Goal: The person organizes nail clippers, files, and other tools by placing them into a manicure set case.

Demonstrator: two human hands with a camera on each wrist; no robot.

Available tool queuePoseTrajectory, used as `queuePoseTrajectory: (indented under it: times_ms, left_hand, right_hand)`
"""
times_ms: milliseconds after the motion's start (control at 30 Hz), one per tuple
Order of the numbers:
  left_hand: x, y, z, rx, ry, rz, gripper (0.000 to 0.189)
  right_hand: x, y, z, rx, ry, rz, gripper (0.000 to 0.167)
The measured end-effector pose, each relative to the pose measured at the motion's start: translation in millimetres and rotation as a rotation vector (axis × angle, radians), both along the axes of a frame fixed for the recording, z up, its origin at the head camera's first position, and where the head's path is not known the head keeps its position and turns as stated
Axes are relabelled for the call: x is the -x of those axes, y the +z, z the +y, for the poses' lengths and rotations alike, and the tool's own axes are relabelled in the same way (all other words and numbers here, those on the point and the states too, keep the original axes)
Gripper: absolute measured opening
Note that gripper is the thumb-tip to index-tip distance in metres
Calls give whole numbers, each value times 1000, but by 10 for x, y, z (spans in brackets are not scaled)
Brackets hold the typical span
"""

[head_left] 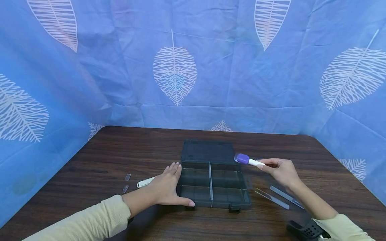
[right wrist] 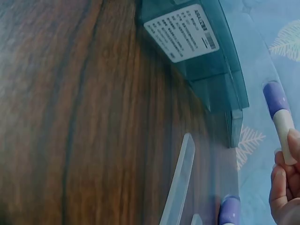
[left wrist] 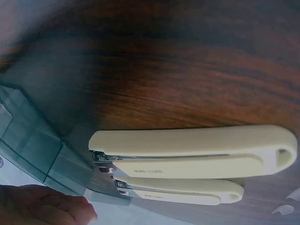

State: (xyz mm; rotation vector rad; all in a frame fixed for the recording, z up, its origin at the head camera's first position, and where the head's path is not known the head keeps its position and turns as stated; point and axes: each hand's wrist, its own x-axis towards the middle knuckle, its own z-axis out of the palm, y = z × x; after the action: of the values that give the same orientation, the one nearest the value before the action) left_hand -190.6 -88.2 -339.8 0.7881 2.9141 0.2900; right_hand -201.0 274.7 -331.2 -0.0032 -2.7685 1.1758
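My right hand [head_left: 280,170] pinches a nail polish bottle [head_left: 242,158] by its long white cap, purple end toward the box, above the table. In the right wrist view the same purple end points up and away from the fingers. My left hand [head_left: 166,187] rests against the left side of a dark clear plastic box [head_left: 215,203], fingers straight and thumb at its front corner. The box's lid [head_left: 208,150] is raised back, and dividers split it into compartments. Two white nail clippers [left wrist: 197,150] lie beside the box, near the left wrist.
Two clear nail files [head_left: 275,200] lie right of the box. Another purple bottle [right wrist: 229,211] is partly visible in the right wrist view. Two small clear nail tips [head_left: 125,189] lie at the left. A patterned blue cloth [head_left: 217,83] hangs behind the brown table [head_left: 135,140].
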Motion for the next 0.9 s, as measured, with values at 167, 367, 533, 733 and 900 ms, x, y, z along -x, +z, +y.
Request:
queuePoseTrajectory:
  times_ms: [167, 367, 533, 733, 900]
  left_hand:
    - [9, -8, 2, 4, -4, -1, 116]
    - [11, -10, 4, 9, 0, -7, 116]
    - [3, -14, 0, 8, 7, -13, 117]
    - [4, -17, 0, 19, 0, 0, 117]
    - [5, -16, -1, 31, -3, 10, 117]
  right_hand:
    - [10, 7, -73, 8, 47, 23, 36]
    - [25, 17, -192, 31, 109, 24, 28]
    - [37, 22, -290, 39, 161, 23, 25]
    - [55, 15, -377, -2, 227, 40, 20]
    - [99, 4, -448, -50, 306, 88, 18]
